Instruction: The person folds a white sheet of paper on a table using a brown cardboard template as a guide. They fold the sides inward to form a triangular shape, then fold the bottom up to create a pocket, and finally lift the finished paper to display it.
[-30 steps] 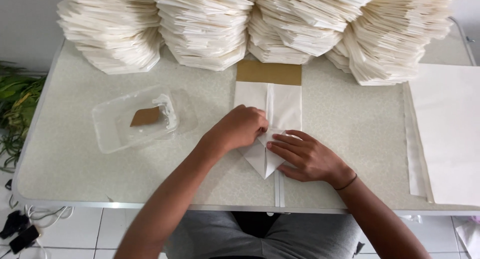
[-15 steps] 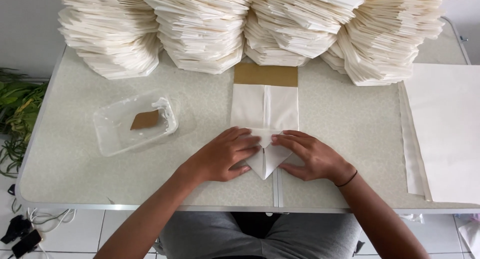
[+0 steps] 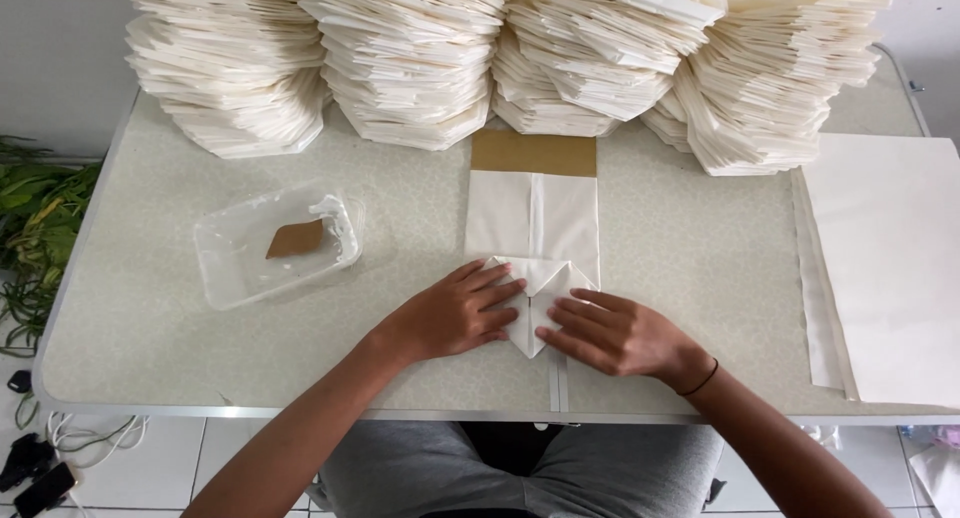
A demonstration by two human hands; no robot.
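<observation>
under both hands' fingers (image 3: 495,296) lies the paper bag (image 3: 534,228); folded end pinned

Lower folded end of the white paper bag (image 3: 533,213) partly hidden under both hands (image 3: 458,313); the crease beneath the palms can't be seen. Tops of the stacked bags (image 3: 410,53) cut off by upper edge; flat sheets (image 3: 885,263) run off right edge. Brown scrap in the plastic tray (image 3: 225,268) too small to identify

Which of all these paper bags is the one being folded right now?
The flat white bag with the brown top strip, lying alone mid-table. Both hands, left and right, press its pointed near end; the others sit in tall stacks behind.
</observation>
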